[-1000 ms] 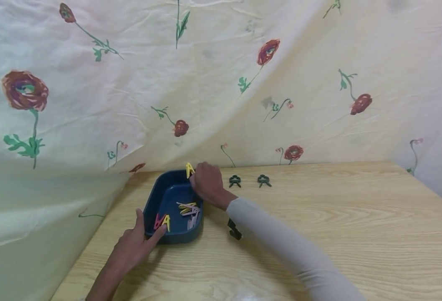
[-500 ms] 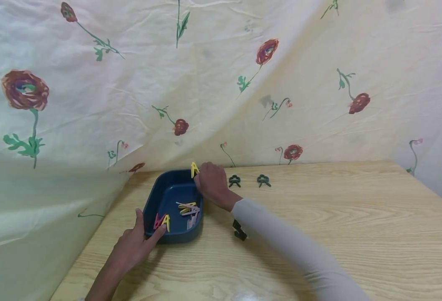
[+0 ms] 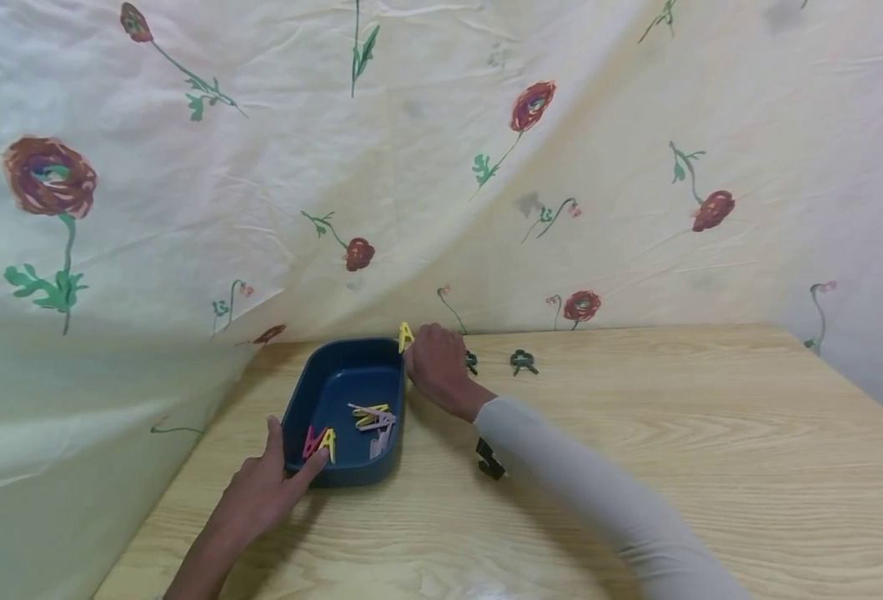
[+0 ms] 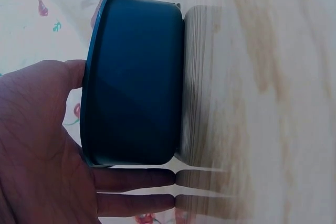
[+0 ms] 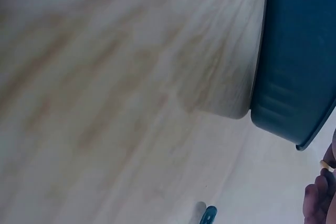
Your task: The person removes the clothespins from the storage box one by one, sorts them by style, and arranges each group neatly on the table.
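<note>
In the head view, a dark blue plastic bin (image 3: 351,477) sits on the wooden table. My left hand (image 3: 255,492) holds its near left corner, thumb over the rim; the left wrist view has the fingers straight, reaching down to the tabletop. At the far right corner, my right hand (image 3: 438,367) pinches a yellow clothespin (image 3: 405,337), its legs right at the rim. Inside the bin lie a red clothespin (image 3: 312,442), another yellow clothespin (image 3: 328,446), and a small heap of pale lilac clothespins (image 3: 381,437) and yellow ones.
Beyond the right hand, a dark green plant clip (image 3: 522,361) stands on the table (image 3: 674,433), with another partly hidden behind the knuckles. A dark clip (image 3: 489,460) lies beside the right forearm. Flowered cloth (image 3: 426,167) hangs along the back and left.
My right hand has moved right along the far rim with the yellow clothespin, partly covering the nearer green clip. My left hand and the bin stay in place.
</note>
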A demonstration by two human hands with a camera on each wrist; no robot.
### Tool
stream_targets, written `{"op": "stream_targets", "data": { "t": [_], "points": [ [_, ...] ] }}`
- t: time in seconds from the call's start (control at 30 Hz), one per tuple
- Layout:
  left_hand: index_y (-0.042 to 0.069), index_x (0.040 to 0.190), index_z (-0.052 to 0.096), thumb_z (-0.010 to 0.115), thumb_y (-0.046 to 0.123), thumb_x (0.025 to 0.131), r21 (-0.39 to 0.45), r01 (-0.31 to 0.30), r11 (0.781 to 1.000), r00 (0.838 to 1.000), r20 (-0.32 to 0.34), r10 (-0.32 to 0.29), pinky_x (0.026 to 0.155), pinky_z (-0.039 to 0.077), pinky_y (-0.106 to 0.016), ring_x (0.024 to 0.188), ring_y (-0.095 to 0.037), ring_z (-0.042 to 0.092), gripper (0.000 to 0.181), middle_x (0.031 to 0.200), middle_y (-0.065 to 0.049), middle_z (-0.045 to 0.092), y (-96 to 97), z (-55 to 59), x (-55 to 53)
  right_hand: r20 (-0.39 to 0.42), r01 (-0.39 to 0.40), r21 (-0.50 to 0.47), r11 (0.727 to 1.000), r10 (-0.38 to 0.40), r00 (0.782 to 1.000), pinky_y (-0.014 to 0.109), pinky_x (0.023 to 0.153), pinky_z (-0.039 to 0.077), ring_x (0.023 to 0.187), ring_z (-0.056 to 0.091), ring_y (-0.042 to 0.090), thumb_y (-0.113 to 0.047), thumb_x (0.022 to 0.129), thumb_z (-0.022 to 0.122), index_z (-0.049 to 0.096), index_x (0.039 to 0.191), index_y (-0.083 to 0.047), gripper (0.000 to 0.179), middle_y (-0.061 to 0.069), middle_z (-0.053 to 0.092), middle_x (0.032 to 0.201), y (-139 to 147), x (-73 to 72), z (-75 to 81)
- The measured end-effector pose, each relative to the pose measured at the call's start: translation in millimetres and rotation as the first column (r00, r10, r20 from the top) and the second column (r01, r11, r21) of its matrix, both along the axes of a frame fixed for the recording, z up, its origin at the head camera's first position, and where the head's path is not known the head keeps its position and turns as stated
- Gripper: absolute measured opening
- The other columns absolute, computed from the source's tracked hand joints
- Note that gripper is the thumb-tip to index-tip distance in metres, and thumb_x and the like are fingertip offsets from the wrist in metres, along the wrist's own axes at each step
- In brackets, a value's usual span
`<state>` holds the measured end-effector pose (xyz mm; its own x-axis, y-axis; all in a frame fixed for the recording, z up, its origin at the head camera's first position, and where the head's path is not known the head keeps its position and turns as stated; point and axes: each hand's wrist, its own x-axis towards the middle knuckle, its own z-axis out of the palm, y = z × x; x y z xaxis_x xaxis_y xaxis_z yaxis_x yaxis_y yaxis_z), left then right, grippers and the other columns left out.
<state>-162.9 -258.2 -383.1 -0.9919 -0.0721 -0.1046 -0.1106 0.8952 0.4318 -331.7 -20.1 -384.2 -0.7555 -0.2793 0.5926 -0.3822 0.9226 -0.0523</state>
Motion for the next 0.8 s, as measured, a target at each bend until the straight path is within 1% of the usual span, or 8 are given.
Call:
{"op": "stream_targets", "data": {
  "t": [0.2,0.3,0.4,0.53,0.67,0.8],
  "points": [
    [-0.012,0.152,-0.007,0.038,0.077,0.092,-0.006,0.004,1.0,1.0,0.006,-0.004,0.093,0.041,-0.068,0.123,-0.06,0.046,0.116,0.143,-0.046,0.033,-1.0,2.2,1.0,0.039,0.029,0.039,0.999,-0.031,0.999,0.033,0.057,0.036,0.056,0.042,0.02,-0.017,0.093,0.051,0.044,0.065,-0.01,0.029,0.003,0.04,0.062,5.0,-0.3,-0.1],
    [-0.013,0.152,-0.007,0.039,0.076,0.093,-0.004,0.01,1.0,1.0,0.002,-0.01,0.093,0.042,-0.068,0.122,-0.06,0.046,0.116,0.142,-0.046,0.033,-1.1,2.3,1.3,0.055,0.048,0.091,0.995,-0.053,0.997,0.033,0.056,0.037,0.057,0.044,0.02,-0.019,0.095,0.051,0.044,0.064,-0.011,0.033,0.003,0.041,0.061,7.5,0.5,-0.9],
    [-0.013,0.152,-0.006,0.04,0.075,0.093,-0.004,0.014,1.0,1.0,-0.001,-0.014,0.092,0.042,-0.068,0.121,-0.06,0.047,0.116,0.142,-0.046,0.034,-1.0,2.0,1.5,0.051,0.047,0.124,0.991,-0.053,0.997,0.034,0.053,0.037,0.054,0.046,0.021,-0.02,0.095,0.054,0.043,0.061,-0.012,0.037,0.003,0.042,0.059,9.8,2.5,-2.5],
    [-0.014,0.152,-0.007,0.04,0.074,0.093,-0.003,0.018,1.0,1.0,-0.003,-0.018,0.092,0.042,-0.068,0.12,-0.06,0.048,0.115,0.141,-0.046,0.034,-0.7,1.7,1.9,0.074,0.02,0.124,0.992,-0.029,0.997,0.036,0.051,0.033,0.051,0.046,0.022,-0.019,0.092,0.057,0.041,0.056,-0.013,0.04,0.003,0.042,0.056,12.2,6.1,-4.1],
    [-0.014,0.152,-0.007,0.04,0.074,0.094,0.001,0.021,1.0,1.0,-0.005,-0.021,0.092,0.042,-0.067,0.12,-0.06,0.048,0.115,0.141,-0.046,0.035,-0.2,1.6,2.2,0.166,0.001,0.127,0.992,-0.022,0.986,0.036,0.052,0.031,0.049,0.045,0.021,-0.018,0.091,0.059,0.041,0.054,-0.015,0.042,0.001,0.042,0.054,13.1,9.2,-3.9],
    [-0.013,0.152,-0.007,0.04,0.074,0.093,0.002,0.018,1.0,1.0,-0.001,-0.018,0.092,0.042,-0.067,0.121,-0.06,0.047,0.115,0.142,-0.046,0.034,0.7,1.4,1.9,0.275,-0.008,0.154,0.988,-0.035,0.961,0.038,0.054,0.033,0.05,0.045,0.018,-0.019,0.092,0.059,0.044,0.054,-0.016,0.041,0.0,0.045,0.054,12.9,11.5,-3.0]
  ]
}}
